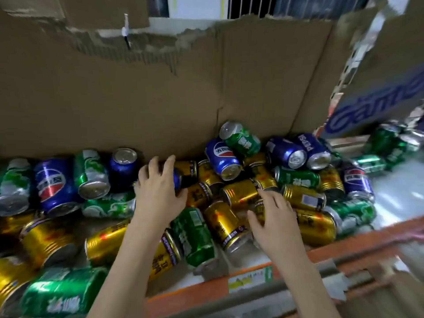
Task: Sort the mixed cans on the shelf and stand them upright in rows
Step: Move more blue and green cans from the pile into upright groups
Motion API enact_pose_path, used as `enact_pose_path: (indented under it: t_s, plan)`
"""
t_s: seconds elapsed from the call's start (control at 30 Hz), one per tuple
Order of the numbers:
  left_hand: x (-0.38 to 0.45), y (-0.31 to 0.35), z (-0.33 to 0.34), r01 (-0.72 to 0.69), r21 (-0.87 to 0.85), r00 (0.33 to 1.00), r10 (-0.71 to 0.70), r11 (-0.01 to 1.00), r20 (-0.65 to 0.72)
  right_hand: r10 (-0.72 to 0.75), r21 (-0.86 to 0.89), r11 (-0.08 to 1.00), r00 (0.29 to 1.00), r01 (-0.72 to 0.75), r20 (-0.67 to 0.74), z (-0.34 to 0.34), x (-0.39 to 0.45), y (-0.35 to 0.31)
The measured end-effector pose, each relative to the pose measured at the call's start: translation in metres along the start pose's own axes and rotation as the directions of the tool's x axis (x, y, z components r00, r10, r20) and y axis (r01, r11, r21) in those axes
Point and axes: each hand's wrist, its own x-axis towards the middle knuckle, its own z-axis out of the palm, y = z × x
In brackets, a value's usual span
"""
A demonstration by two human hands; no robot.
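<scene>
Head view: left hand (158, 187) fingers curl round a blue can (177, 177); right hand (275, 216) fingers, spread, seemingly touch a gold can (260, 211).

There is one view only, from a camera worn on the person's head. It looks forward and steeply down onto the orange-edged metal shelf (206, 292), close enough that both forearms reach in from the bottom edge. The brown cardboard back wall (160, 99) fills the upper frame; the wide lens bends and blurs the edges.
</scene>
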Motion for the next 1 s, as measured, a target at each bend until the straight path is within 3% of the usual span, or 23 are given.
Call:
enact_pose_path:
  t_s: [0.1, 0.23, 0.47, 0.7, 0.8, 1.0]
  plan:
    - [0.011, 0.006, 0.007, 0.105, -0.044, 0.993, -0.102, 0.994, 0.057, 0.032, -0.002, 0.999, 0.999, -0.032, -0.026, 0.002, 0.003, 0.006]
    - [0.013, 0.008, 0.013, 0.161, -0.097, 0.986, -0.164, 0.982, -0.016, 0.022, 0.010, 1.000, 0.999, -0.021, -0.036, 0.007, 0.015, 0.002]
    - [-0.005, -0.010, 0.001, 0.055, -0.312, 0.980, -0.111, 0.948, -0.164, -0.044, -0.003, 0.999, 0.999, 0.044, -0.009, 0.018, 0.071, -0.025]
    - [-0.045, -0.023, -0.013, -0.011, -0.363, 0.953, -0.100, 0.932, -0.287, 0.038, 0.048, 0.998, 0.997, -0.042, 0.067, 0.040, 0.111, -0.045]
    - [-0.057, -0.030, -0.017, -0.010, -0.364, 0.944, -0.112, 0.931, -0.312, 0.057, 0.127, 0.990, 0.998, -0.061, 0.037, 0.045, 0.110, -0.049]
    - [-0.067, -0.035, -0.024, -0.049, -0.407, 0.941, -0.095, 0.912, -0.325, -0.029, 0.103, 0.994, 0.993, 0.041, -0.114, 0.024, 0.096, -0.058]
